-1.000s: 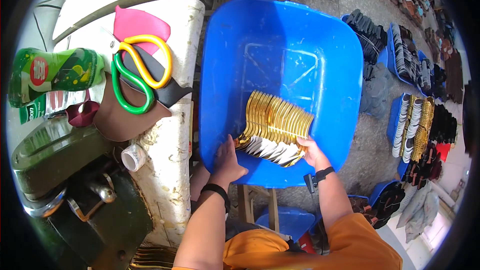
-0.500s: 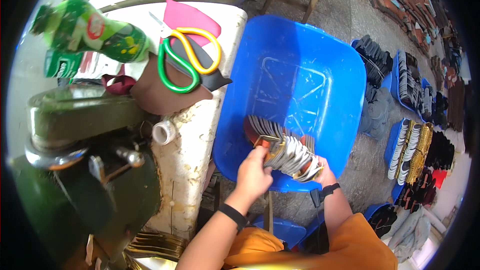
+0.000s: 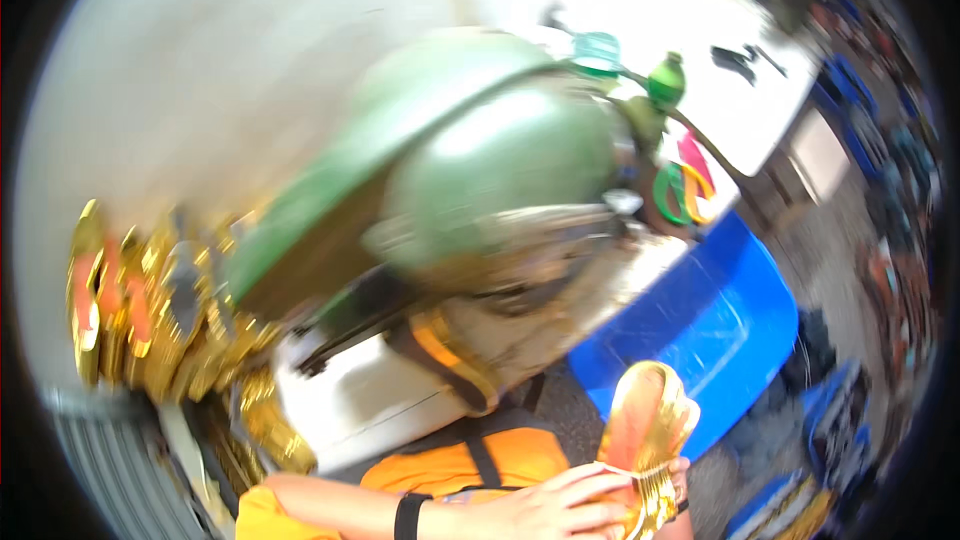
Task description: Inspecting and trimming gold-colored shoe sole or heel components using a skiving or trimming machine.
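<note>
A stack of gold shoe insoles (image 3: pixel 638 420) with an orange-red face on top is held upright in front of me at the lower right. A thin pale band runs around its lower part. My left hand (image 3: pixel 565 508) reaches across from the left, its fingers laid against the stack near the band. On the far side, my right hand (image 3: pixel 682 480) grips the stack's edge, mostly hidden behind it. Just beyond lies the blue plastic tub (image 3: pixel 600 365). Motion blurs much of the view.
A large green machine (image 3: pixel 510 160) fills the middle. Past it are green-and-yellow-handled scissors (image 3: pixel 668 195) and a green bottle (image 3: pixel 666 82) on the worktable. More gold insoles (image 3: pixel 155 330) stand clustered at the left. Blue tubs with dark pieces (image 3: pixel 845 420) line the right floor.
My view has swung left, bringing the machine and the gold insoles into sight. Both hands have lifted the stack out of the blue tub, and its orange-red face now shows.
</note>
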A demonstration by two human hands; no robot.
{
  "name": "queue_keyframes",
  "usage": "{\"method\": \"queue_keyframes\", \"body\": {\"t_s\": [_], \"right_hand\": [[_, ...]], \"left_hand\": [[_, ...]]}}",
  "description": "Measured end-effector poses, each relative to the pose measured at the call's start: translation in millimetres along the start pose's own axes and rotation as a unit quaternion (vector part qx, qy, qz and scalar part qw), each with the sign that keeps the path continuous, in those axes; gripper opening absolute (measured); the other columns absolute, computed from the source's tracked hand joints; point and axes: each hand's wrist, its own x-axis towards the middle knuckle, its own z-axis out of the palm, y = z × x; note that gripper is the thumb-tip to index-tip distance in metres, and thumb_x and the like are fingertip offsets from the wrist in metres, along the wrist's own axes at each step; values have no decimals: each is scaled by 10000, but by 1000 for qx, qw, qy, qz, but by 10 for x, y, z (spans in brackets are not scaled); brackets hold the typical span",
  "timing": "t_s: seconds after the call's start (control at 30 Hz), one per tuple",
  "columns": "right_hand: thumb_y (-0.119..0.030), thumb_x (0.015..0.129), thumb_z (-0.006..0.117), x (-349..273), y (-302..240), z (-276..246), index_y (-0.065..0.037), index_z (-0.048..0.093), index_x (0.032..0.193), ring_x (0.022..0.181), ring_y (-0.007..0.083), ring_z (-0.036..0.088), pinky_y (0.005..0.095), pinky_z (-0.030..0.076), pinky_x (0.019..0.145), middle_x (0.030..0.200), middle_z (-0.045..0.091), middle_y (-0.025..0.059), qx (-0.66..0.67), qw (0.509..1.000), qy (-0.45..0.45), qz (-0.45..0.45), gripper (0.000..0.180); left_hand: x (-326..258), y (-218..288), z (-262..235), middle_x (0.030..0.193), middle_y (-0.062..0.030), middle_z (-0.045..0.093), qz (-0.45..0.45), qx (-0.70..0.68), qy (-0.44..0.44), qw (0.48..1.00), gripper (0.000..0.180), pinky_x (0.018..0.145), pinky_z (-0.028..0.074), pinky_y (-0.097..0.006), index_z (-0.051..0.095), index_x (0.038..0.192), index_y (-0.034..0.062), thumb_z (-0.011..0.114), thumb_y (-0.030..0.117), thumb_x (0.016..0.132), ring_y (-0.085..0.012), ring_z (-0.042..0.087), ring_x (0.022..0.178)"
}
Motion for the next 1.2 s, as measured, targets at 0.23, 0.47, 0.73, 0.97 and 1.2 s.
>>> {"method": "queue_keyframes", "body": {"t_s": [0.23, 0.47, 0.73, 0.97, 1.2], "right_hand": [[-321, 1025, 478, 1013, -1622, 367, 26, 513, 1414, 1303, 396, 549, 534, 418, 1112, 1439, 547, 234, -204, 938, -229, 163, 522], [-333, 1040, 465, 1564, -2556, 1288, 36, 523, 1404, 1303, 402, 546, 535, 422, 1104, 1436, 547, 240, -340, 843, -347, 233, 522], [-348, 1056, 450, 2642, -1542, 3738, 47, 533, 1393, 1304, 408, 542, 536, 425, 1096, 1433, 546, 247, -431, 756, -414, 268, 525], [-528, 877, 746, 2795, -1703, 5016, 13, 638, 1259, 1043, 400, 625, 412, 504, 881, 1189, 631, 257, -701, 479, -457, 264, 670], [-337, 942, 703, 3461, -1179, 5246, 25, 524, 1355, 1163, 372, 545, 429, 442, 994, 1240, 552, 232, -717, 605, -306, -160, 577]], "left_hand": [[-1271, 866, -185, 1540, -84, 461, 59, 303, 78, 948, 509, 1158, 289, -522, 430, 1418, 302, 603, 187, 953, -311, 421, 1428], [-2758, 733, 218, 1089, -100, 700, 44, 405, 371, 835, 473, 882, 530, -396, 697, 1086, 94, 506, 522, 1017, -292, 662, 961], [-3897, 473, 630, 1275, -109, 636, -39, 130, 481, 866, 463, 1008, 475, -464, 580, 1308, 92, 566, 445, 1009, -310, 636, 1108], [-4109, 271, 561, 1301, -114, 620, 7, 25, 541, 841, 512, 1021, 468, -461, 554, 1336, 76, 569, 464, 1002, -308, 624, 1135], [-4422, 398, 699, 1328, -120, 605, 18, -14, 645, 764, 563, 1034, 461, -459, 528, 1365, 60, 573, 483, 995, -306, 612, 1163]]}}
